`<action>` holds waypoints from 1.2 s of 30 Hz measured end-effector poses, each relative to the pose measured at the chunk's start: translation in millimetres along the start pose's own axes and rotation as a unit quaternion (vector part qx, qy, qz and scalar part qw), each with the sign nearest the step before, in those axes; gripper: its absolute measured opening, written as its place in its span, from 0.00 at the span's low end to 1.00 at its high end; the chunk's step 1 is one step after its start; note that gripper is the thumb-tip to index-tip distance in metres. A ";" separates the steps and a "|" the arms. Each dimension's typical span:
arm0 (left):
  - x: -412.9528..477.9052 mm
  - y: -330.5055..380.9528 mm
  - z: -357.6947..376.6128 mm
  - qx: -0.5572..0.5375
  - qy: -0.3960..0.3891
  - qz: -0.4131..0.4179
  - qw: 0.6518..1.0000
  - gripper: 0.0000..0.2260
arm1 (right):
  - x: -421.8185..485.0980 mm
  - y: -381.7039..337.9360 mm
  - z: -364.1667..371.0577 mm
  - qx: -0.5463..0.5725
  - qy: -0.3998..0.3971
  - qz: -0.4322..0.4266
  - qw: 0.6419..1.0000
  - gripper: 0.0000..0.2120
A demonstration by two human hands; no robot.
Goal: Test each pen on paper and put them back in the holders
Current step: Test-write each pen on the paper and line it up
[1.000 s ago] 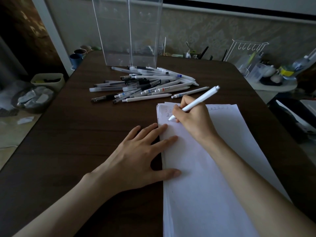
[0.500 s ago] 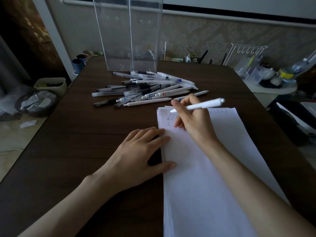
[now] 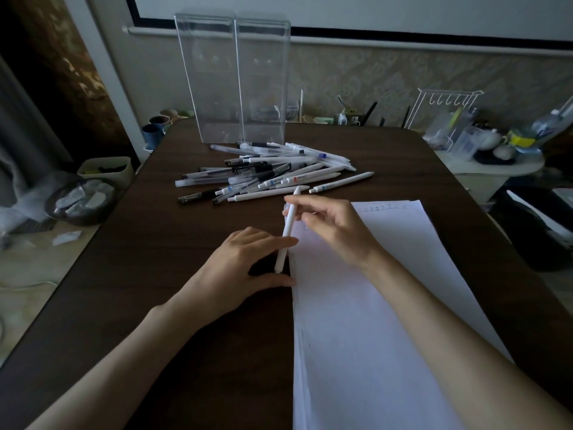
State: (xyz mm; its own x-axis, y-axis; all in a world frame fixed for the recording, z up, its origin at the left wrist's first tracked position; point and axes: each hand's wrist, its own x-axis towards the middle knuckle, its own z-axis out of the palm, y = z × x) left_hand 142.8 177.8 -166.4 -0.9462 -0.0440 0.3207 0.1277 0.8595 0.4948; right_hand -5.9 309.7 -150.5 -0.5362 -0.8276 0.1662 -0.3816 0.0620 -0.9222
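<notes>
Dim light, dark wooden table [image 3: 139,305], patterned wall [image 3: 372,72] at twelve o'clock, cluttered white side table [image 3: 502,170] at two o'clock

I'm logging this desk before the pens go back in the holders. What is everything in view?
white pen: one, white, tilted over the paper's left edge
loose pens: a heap too overlapped to count; white, clear and black; on the table in front of the holders
holders: two, clear, side by side at the table's far edge
paper: one stack, white, right part of the table
table: one, dark brown
cups: several, blue and pale, beyond the table's far left corner
wire rack: one, white, off to the right
basket: one, dark, on the floor at left
left hand: rests on the table by the paper's left edge
right hand: pinches the white pen
</notes>
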 end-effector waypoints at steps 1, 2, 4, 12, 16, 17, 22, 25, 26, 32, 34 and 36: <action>-0.5 0.3 -0.2 -0.003 0.006 -0.001 1.000 0.26 | 0.0 -0.6 0.3 -0.005 -0.007 -0.001 1.000 0.17; -1.1 0.7 -0.5 -0.007 0.008 -0.004 1.000 0.26 | 0.3 0.3 0.7 -0.012 -0.016 -0.002 1.000 0.18; -2.5 3.1 -3.8 -0.010 0.000 -0.020 1.000 0.27 | 1.2 3.1 2.7 -0.039 -0.024 -0.009 0.999 0.19; -45.3 -7.1 -32.9 0.096 -0.024 -0.121 0.988 0.34 | 22.2 5.7 6.5 -0.220 0.065 -0.052 0.972 0.17; -74.7 -10.5 -43.9 0.152 -0.006 -0.149 0.977 0.36 | 56.7 3.2 24.3 -0.358 0.038 -0.077 0.930 0.14; -79.7 -10.6 -45.3 0.164 -0.002 -0.159 0.973 0.37 | 64.2 3.3 29.6 -0.388 0.023 -0.082 0.918 0.13; -88.4 -8.3 -45.3 0.166 -0.025 -0.191 0.967 0.39 | 83.6 0.5 44.8 -0.542 -0.016 -0.120 0.832 0.12; -83.2 -5.3 -43.8 0.175 0.007 -0.164 0.971 0.33 | 84.0 -8.6 40.6 -0.516 -0.002 -0.170 0.840 0.07; -79.3 -3.0 -44.0 0.170 0.015 -0.151 0.974 0.31 | 80.6 -14.1 36.8 -0.480 0.015 -0.188 0.857 0.05; -36.1 18.9 -35.8 0.143 -0.035 -0.032 0.989 0.26 | 33.4 -14.3 -1.5 -0.410 0.110 -0.182 0.887 0.08; -19.8 26.4 -25.2 0.125 -0.067 0.001 0.990 0.24 | 16.8 1.0 -15.0 -0.456 0.152 -0.126 0.868 0.16; -6.6 32.1 -12.3 0.119 -0.091 0.022 0.989 0.24 | 6.5 15.5 -23.4 -0.495 0.199 -0.088 0.841 0.23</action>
State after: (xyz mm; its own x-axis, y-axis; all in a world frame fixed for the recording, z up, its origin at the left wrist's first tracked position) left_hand 156.8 199.4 -142.7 -0.9818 0.0693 0.1766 0.1165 0.9549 0.2731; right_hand -33.0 318.3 -155.6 -0.5399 -0.6324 0.5555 -0.8159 0.5554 -0.1607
